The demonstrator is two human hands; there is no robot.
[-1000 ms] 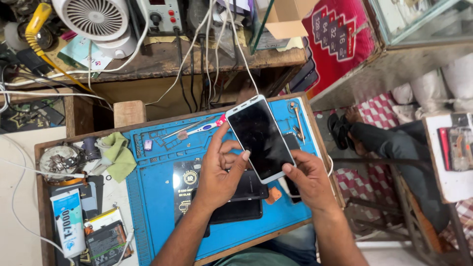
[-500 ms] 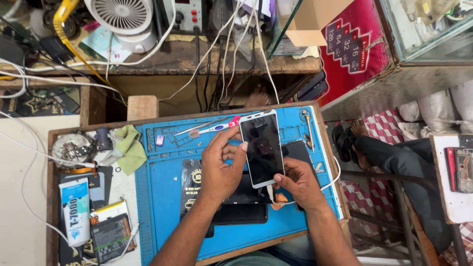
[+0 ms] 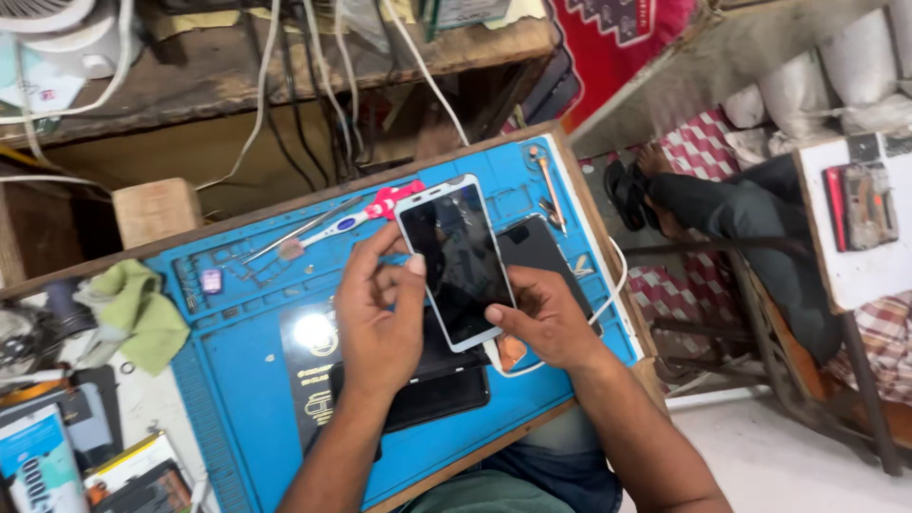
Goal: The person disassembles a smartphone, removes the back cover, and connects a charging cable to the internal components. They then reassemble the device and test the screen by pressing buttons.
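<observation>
Both hands grasp a white-framed phone point(image 3: 456, 261) above the middle of the blue mat point(image 3: 237, 380) on the surface: left hand point(image 3: 380, 318) grips its left edge, right hand point(image 3: 546, 318) its lower right edge.

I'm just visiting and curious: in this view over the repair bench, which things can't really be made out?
- Back of the white-framed phone: turned away; left hand and right hand cover its edges.
- Dark phone on the blue mat: partly behind the right hand.
- Black device under the hands: mostly covered.
- White fan: cut by the top edge.
- Small parts beside the green cloth: too small.
</observation>
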